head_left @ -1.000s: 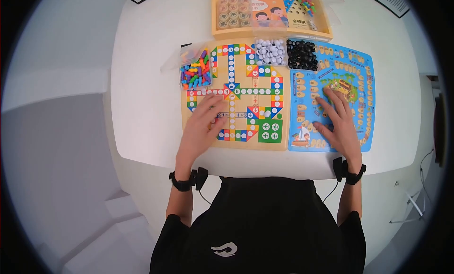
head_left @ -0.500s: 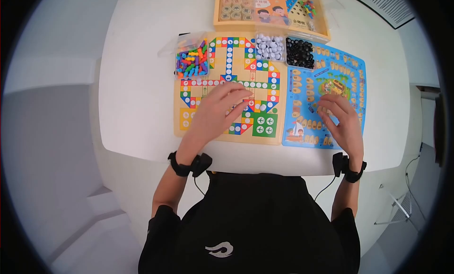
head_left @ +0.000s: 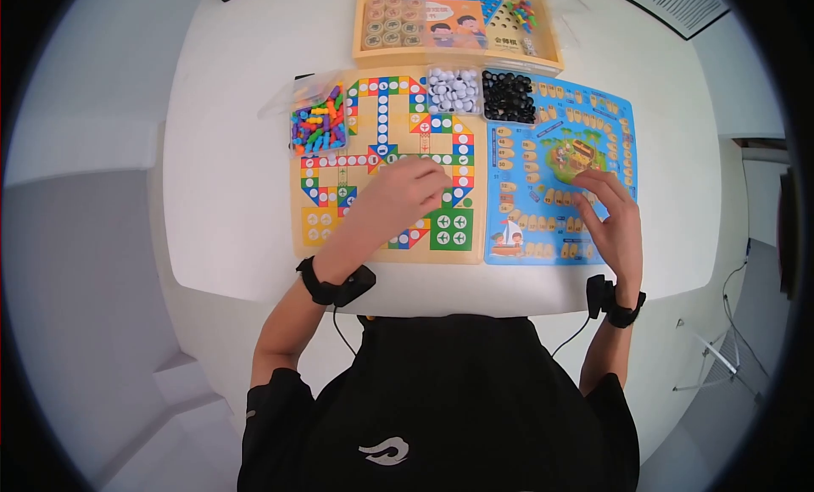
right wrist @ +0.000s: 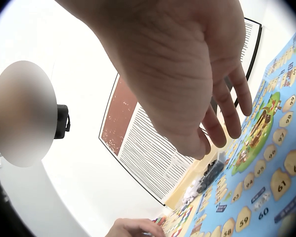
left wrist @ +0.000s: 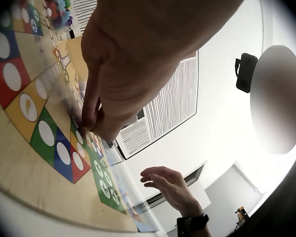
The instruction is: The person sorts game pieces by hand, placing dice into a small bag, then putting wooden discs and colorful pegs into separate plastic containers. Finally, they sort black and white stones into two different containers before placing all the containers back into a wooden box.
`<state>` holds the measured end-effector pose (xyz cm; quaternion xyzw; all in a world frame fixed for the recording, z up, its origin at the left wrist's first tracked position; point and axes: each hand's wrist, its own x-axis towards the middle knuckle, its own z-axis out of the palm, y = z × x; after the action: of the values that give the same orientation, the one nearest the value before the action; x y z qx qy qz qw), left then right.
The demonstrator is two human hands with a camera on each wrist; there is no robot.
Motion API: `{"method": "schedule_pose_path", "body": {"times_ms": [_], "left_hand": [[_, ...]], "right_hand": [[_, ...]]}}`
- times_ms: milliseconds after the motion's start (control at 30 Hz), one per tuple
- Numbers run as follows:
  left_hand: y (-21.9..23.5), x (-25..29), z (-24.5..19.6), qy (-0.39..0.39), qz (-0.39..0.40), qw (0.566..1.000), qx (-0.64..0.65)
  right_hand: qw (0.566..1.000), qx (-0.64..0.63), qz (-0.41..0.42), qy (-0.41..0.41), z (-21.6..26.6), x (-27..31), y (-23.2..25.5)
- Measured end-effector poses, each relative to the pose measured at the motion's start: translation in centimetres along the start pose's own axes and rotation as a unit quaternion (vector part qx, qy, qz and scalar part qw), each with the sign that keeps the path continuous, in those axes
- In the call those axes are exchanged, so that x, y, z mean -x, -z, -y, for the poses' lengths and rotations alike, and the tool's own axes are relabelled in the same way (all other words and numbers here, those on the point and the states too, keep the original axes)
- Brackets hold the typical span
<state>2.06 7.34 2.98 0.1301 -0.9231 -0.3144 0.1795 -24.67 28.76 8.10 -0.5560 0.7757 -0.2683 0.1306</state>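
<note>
My left hand (head_left: 403,199) reaches over the flying-chess board (head_left: 390,253), its thumb and fingertips pinched together low at the board beside the green corner square. They sit right where a small white piece lay, and the fingers hide it. From the left wrist view, the fingers (left wrist: 91,116) and thumb meet close at the board's coloured track. Over the blue path-game board (head_left: 509,199) hovers my right hand (head_left: 617,225), fingers loosely bent with nothing between them. In the right wrist view its fingers (right wrist: 232,116) hang above the printed treasure island.
A clear box of colourful pawns (head_left: 319,129) sits at the flying-chess board's far left corner. Boxes of white stones (head_left: 454,92) and black stones (head_left: 509,97) stand at the far edges of the boards. Behind them is a wooden tray (head_left: 458,61) with Chinese chess discs and a booklet.
My left hand has moved right across the flying-chess board, and its fingers have closed at the small white piece. My right hand has lifted from the blue board, fingers drawn in. The head view has shifted.
</note>
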Motion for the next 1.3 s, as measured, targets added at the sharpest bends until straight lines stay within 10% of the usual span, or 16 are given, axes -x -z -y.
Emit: {"method": "schedule_pose_path", "body": {"times_ms": [200, 667, 933, 1100, 1300], "left_hand": [[2.8, -5.0, 0.8, -0.005, -0.168, 0.986, -0.008], [4.2, -6.9, 2.9, 0.015, -0.208, 0.977, -0.051], [3.6, -9.7, 2.9, 0.005, -0.113, 0.992, -0.055], [2.2, -7.1, 4.4, 0.001, -0.024, 0.999, -0.031], [0.9, -7.5, 5.6, -0.014, -0.081, 0.995, -0.059]], "right_hand": [[0.998, -0.011, -0.042, -0.04, -0.8, 0.3, 0.5], [0.996, 0.012, -0.082, 0.036, 0.1, -3.2, 1.3], [0.986, 0.034, -0.077, 0.145, 2.2, -10.5, -0.2], [0.975, 0.123, 0.067, 0.17, 0.5, -10.2, -2.8], [0.973, 0.152, 0.028, 0.17, 0.5, -9.3, -4.4]]}}
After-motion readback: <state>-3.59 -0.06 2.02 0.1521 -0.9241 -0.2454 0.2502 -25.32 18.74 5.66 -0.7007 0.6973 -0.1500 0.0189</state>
